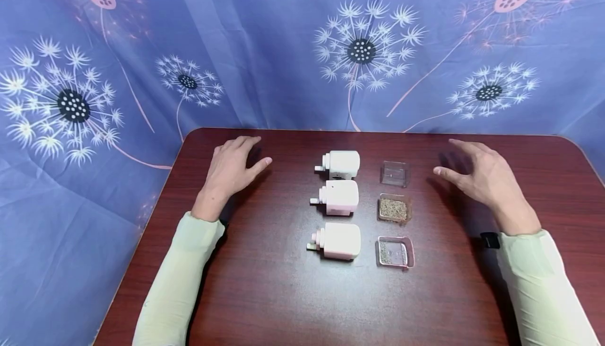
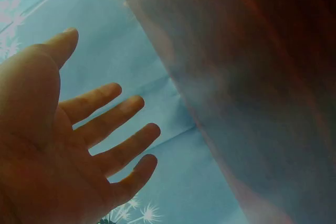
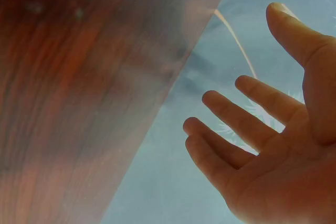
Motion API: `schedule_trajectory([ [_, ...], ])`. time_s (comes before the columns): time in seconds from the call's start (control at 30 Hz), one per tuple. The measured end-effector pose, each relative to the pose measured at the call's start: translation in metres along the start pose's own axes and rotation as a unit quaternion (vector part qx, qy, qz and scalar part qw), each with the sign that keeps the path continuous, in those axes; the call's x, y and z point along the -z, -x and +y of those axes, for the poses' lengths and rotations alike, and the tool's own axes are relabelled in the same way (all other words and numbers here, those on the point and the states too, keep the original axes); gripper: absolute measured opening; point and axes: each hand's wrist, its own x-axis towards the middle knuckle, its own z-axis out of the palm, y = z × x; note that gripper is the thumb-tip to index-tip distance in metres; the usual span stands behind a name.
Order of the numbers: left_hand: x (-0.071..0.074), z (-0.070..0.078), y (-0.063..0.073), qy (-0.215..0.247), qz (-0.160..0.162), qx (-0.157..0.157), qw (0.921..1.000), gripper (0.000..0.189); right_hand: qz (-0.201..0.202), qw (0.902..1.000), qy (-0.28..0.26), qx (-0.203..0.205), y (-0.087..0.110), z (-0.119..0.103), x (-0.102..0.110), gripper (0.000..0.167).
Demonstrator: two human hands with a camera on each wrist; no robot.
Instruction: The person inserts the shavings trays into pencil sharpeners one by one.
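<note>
My left hand [image 1: 232,166] hovers or rests near the table's far left, fingers extended and thumb apart, holding nothing. At the right, my right hand [image 1: 484,175] is spread the same way. Between them three white bottle-shaped containers lie in a column, nozzles pointing left: a back one [image 1: 344,164], a middle one [image 1: 341,197] and a front one [image 1: 341,241]. Right of these stand three small clear trays: the back tray [image 1: 395,173] looks bare, the middle tray [image 1: 408,210] holds greenish-brown flakes, and the front tray [image 1: 410,254] has a few flakes. Neither hand touches them.
A dark red wooden table [image 1: 283,304] carries everything. Behind it and at the left hangs a blue curtain [image 1: 274,46] with dandelion prints. A dark band [image 1: 490,240] shows at the right wrist.
</note>
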Motion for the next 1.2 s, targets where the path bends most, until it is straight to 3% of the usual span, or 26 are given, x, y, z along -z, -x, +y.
schedule_trajectory([
  [0.4,-0.002,0.015,0.005,0.016,-0.017,-0.034,0.9992,0.068,-0.019,0.9998,-0.008,0.009,0.002,-0.016,-0.001,0.079],
  [1.2,-0.003,0.041,0.028,0.039,-0.043,-0.086,0.9946,0.068,-0.012,0.9952,-0.024,0.094,0.029,-0.033,-0.005,0.075],
])
